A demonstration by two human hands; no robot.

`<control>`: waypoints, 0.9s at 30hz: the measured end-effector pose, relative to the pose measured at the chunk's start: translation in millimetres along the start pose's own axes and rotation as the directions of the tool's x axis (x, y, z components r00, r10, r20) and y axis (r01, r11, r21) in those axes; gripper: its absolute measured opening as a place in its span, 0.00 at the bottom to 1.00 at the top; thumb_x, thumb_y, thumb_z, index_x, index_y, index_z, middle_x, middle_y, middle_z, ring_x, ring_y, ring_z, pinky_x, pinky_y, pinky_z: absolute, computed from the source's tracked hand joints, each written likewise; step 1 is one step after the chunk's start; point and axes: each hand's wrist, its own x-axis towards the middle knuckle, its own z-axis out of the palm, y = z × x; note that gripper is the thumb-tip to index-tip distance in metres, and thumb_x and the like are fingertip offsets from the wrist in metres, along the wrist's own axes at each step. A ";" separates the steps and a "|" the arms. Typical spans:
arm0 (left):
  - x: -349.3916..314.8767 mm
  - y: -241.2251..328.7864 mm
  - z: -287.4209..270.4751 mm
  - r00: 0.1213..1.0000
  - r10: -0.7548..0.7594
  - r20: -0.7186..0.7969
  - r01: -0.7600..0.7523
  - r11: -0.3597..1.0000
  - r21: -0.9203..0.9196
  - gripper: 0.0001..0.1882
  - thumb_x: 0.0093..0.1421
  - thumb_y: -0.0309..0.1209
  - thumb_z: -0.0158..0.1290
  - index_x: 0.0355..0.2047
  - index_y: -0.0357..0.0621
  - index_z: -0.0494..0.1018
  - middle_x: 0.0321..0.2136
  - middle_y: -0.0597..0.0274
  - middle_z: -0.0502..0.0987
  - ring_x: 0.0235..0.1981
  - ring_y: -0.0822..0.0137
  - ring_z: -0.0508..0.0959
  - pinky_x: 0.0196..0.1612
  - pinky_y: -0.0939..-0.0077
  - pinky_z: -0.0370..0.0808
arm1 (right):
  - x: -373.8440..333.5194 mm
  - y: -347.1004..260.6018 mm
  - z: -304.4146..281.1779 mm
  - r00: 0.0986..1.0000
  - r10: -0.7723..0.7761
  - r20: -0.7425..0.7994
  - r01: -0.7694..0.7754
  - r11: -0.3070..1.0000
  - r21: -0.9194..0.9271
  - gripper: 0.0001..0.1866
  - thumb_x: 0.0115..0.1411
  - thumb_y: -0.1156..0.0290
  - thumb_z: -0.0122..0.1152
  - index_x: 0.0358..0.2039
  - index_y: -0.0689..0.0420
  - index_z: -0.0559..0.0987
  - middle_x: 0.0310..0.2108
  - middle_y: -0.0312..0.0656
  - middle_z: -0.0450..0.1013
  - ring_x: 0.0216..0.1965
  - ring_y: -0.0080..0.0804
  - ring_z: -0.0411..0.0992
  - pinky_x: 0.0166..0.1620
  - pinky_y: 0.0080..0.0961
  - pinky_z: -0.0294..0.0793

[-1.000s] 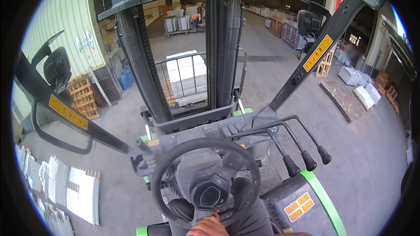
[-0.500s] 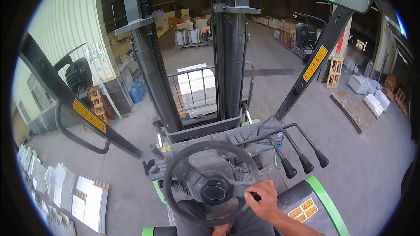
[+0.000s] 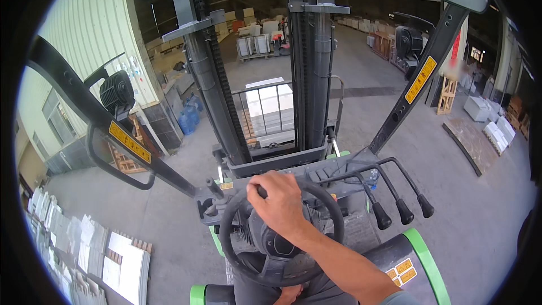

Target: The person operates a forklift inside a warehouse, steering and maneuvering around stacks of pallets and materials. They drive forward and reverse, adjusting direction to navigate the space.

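My right hand is closed around a black spinner knob at the upper left of the steering wheel; its forearm crosses over the wheel's hub from the lower right. Low in the view, my left hand rests in my lap, partly cut off by the lower edge, and its fingers cannot be made out. To the right of the wheel stand three levers with black knobs, touched by neither hand. Ahead rises the forklift mast, with a stack of white slabs beyond the load guard's bars.
Pale slabs lie on the floor at left, near a ribbed wall and blue water bottles. A brown slab and white blocks are at right. Further in stand slab stacks and a red machine.
My right hand has swung the knob from the wheel's lower right to its upper left. The surroundings have shifted somewhat rightward in view. My left hand stays in my lap.
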 end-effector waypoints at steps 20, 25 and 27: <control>16.2 0.4 10.7 0.998 -0.060 -0.030 0.060 0.998 0.023 0.13 0.69 0.37 0.46 0.31 0.44 0.72 0.11 0.62 0.66 0.09 0.69 0.63 0.11 0.71 0.57 | -178.1 -90.1 -28.2 0.976 0.091 0.199 -0.122 0.981 0.152 0.09 0.46 0.76 0.71 0.29 0.57 0.79 0.29 0.43 0.75 0.31 0.44 0.74 0.38 0.42 0.72; 15.6 1.0 18.7 0.998 -0.056 -0.039 0.057 0.998 0.038 0.12 0.69 0.37 0.46 0.31 0.44 0.72 0.11 0.61 0.67 0.09 0.69 0.63 0.11 0.71 0.57 | -184.3 -83.6 -47.8 0.976 0.129 0.174 -0.152 0.980 0.127 0.10 0.45 0.75 0.71 0.30 0.57 0.80 0.30 0.42 0.75 0.32 0.43 0.75 0.39 0.42 0.73; 16.0 2.6 24.3 0.998 -0.050 -0.045 0.052 0.998 0.046 0.12 0.69 0.37 0.46 0.31 0.44 0.72 0.11 0.61 0.67 0.09 0.69 0.64 0.11 0.71 0.57 | -183.8 -78.9 -56.0 0.977 0.141 0.163 -0.158 0.983 0.097 0.10 0.45 0.75 0.71 0.30 0.57 0.80 0.31 0.42 0.76 0.33 0.42 0.75 0.39 0.41 0.73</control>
